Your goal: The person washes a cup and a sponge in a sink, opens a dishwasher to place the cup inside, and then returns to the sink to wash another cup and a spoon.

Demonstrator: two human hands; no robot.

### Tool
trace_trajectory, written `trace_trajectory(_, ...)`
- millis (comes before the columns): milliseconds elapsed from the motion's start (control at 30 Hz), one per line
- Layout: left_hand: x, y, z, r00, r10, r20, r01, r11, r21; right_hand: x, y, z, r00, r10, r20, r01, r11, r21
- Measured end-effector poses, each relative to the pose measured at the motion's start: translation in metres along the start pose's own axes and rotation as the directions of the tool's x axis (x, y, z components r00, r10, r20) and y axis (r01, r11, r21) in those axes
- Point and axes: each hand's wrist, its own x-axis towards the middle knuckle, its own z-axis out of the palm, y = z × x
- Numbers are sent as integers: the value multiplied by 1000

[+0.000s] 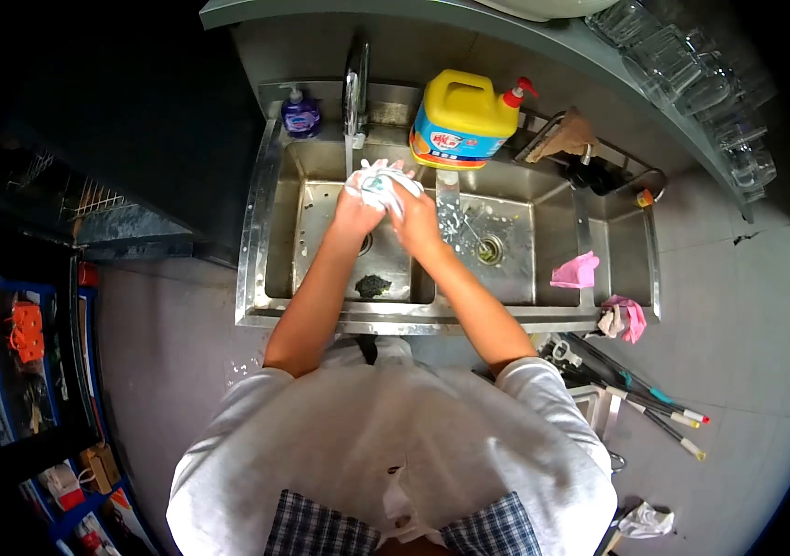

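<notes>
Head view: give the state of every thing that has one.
tap, running
cloth, bunched under the tap
left hand, grip shut on cloth
right hand, grip shut on cloth
yellow jug, upright, pump cap on
purple bottle, upright
pink rag, crumpled

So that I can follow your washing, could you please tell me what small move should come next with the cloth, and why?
Probably rub the white cloth between both palms under the stream: the left hand and right hand both grip it, bunched, directly below the tap, where water seems to be running.
</notes>
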Motion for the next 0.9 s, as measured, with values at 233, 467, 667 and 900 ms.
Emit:
trace_trajectory(233, 9, -2, -33, 998, -61, -3, 59, 973, -223, -4, 2, 1, 983, -178, 51, 177, 984, 13)
trace_trajectory(467, -2, -18, -13, 914, 356, -195, -242, 864, 442, 25, 13, 16, 940, 272, -208, -246, 958, 144)
trace_trajectory(667, 25, 29, -36, 943, 96, -319, -129, 988, -86, -3, 0, 30, 979, 141, -148, -124, 985, 118)
trace_trajectory(900, 43, 64, -104, 982, -60, -181, 18, 974, -227, -12, 53, 42, 855, 484, -189, -423, 859, 290)
